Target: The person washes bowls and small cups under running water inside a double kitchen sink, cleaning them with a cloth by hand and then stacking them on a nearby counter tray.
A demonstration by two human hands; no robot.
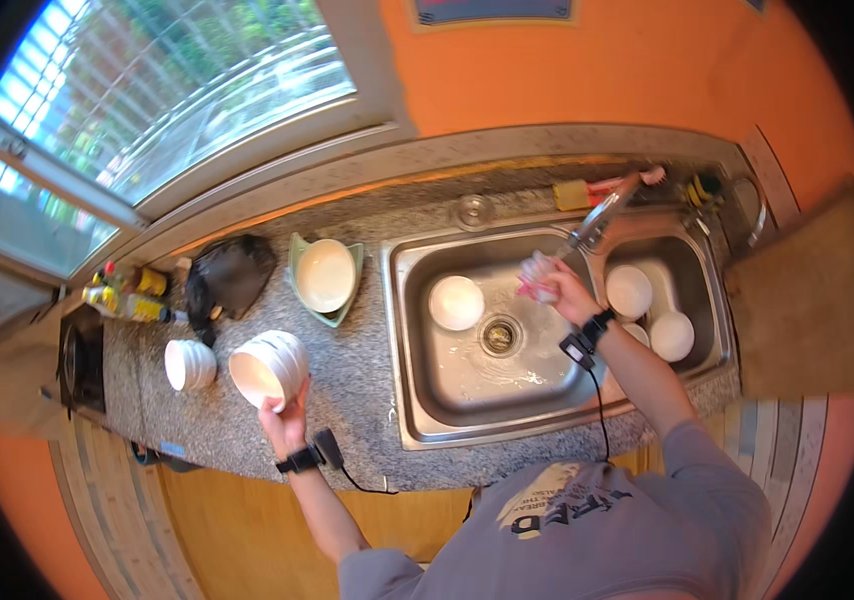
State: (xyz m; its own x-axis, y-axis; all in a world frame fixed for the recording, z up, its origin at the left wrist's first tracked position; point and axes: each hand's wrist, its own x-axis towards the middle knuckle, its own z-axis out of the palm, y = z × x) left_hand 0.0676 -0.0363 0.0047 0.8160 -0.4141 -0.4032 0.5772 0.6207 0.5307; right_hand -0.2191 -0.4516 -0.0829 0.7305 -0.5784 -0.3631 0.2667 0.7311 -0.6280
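My left hand (288, 424) grips the rim of a stack of white bowls (277, 364), tilted with the mouth facing me, at the counter left of the sink. Beside it on the granite stands a smaller white bowl stack (191, 365). Over the large basin of the steel sink (457, 386), my right hand (573, 292) is closed around a wet pink-and-white cloth or scrubber (538, 276), blurred, just below the faucet (603, 214). One white bowl (457, 302) lies in this basin near the drain (500, 336). The smaller basin holds white bowls (629, 291), partly hidden.
A green dish (335, 318) with a cream bowl (326, 275) in it sits left of the sink. Behind are a black plastic bag (232, 274) and several bottles (131, 304). A yellow sponge (571, 196) lies behind the faucet; a brown board (802, 307) borders the right side.
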